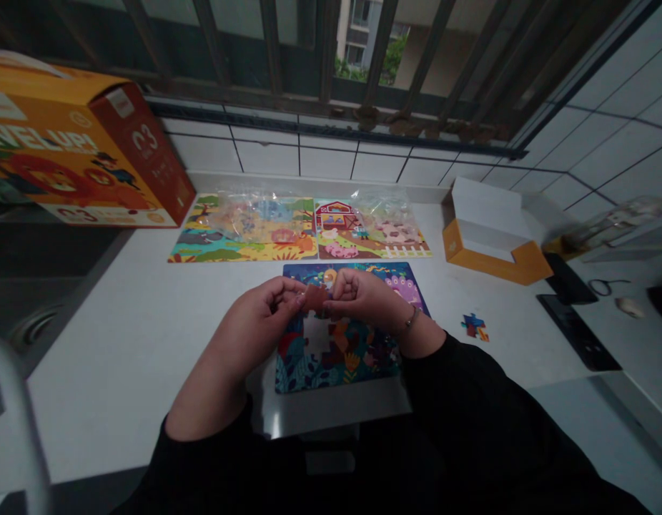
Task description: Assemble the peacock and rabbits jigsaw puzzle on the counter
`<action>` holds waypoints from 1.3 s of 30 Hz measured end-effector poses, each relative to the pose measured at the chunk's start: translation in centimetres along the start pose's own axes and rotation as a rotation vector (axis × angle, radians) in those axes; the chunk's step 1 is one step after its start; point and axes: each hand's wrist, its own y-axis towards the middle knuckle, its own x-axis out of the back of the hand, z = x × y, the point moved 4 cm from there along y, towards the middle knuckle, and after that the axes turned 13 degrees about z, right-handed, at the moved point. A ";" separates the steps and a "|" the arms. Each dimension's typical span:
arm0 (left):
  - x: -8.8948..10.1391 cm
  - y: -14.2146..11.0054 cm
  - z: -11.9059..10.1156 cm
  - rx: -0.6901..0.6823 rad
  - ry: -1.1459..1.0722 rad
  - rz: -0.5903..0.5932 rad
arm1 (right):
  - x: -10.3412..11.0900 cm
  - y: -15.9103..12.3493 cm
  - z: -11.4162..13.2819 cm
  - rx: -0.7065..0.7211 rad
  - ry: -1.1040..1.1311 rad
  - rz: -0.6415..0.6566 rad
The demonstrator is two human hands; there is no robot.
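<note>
Between my hands is a reddish-brown puzzle piece (315, 297), held just above a dark blue sea-themed jigsaw puzzle (304, 372). My left hand (264, 318) pinches its left side between thumb and fingers. At its right edge, the thumb and curled fingers of my right hand (366, 300) close on the same piece. Below the piece, a pale gap (317, 335) shows in the puzzle picture. Part of the puzzle lies hidden under both hands. Off to the right on the countertop lies a loose blue, red and yellow puzzle piece (475, 327).
Behind the puzzle lie a savanna picture (202, 247) and a farm picture (342, 249), with clear plastic bags (382, 209) on them. An orange box (95, 157) stands at left. An opened white-and-orange box (497, 261) sits right, near a black panel (577, 332).
</note>
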 end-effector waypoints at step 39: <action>-0.8 1.0 1.0 0.105 0.504 0.147 | -1.4 -0.6 0.7 -0.004 -0.519 0.232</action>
